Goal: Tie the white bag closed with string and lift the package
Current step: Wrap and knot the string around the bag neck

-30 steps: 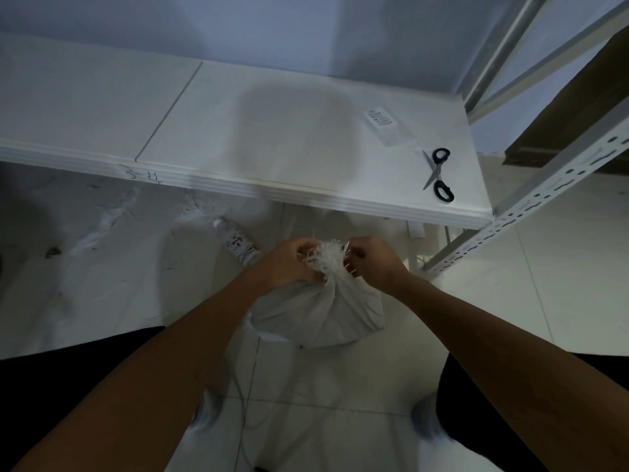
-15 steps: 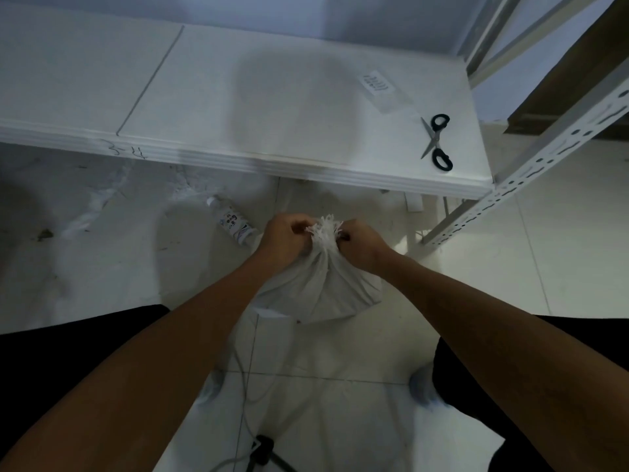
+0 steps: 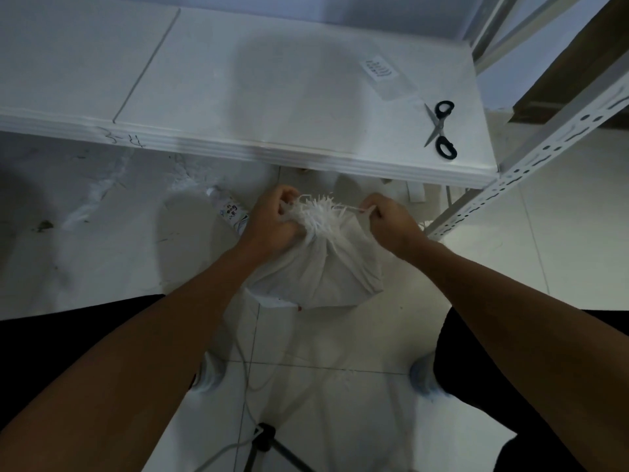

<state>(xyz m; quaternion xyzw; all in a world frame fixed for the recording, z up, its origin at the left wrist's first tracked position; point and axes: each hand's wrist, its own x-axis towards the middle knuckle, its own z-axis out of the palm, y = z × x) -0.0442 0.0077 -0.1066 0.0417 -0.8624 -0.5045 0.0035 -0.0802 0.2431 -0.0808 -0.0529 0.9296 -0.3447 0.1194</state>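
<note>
The white bag (image 3: 323,274) sits on the tiled floor between my knees, its mouth gathered into a frayed tuft (image 3: 318,212). My left hand (image 3: 272,221) grips the neck of the bag and one end of the string on the left side. My right hand (image 3: 391,219) is closed on the other end of the white string (image 3: 355,208), which runs taut from the tuft to my fingers. The knot itself is hidden among the frayed strands.
A white shelf board (image 3: 306,97) lies just beyond the bag, with black-handled scissors (image 3: 440,129) and a clear packet (image 3: 386,74) at its right end. A plastic bottle (image 3: 229,211) lies on the floor left of my hand. A perforated metal shelf post (image 3: 531,158) slants at right. A cable (image 3: 245,376) runs below.
My hands have moved apart, the right one pulling away to the right so the string now shows taut. The frayed top of the bag has spread wider.
</note>
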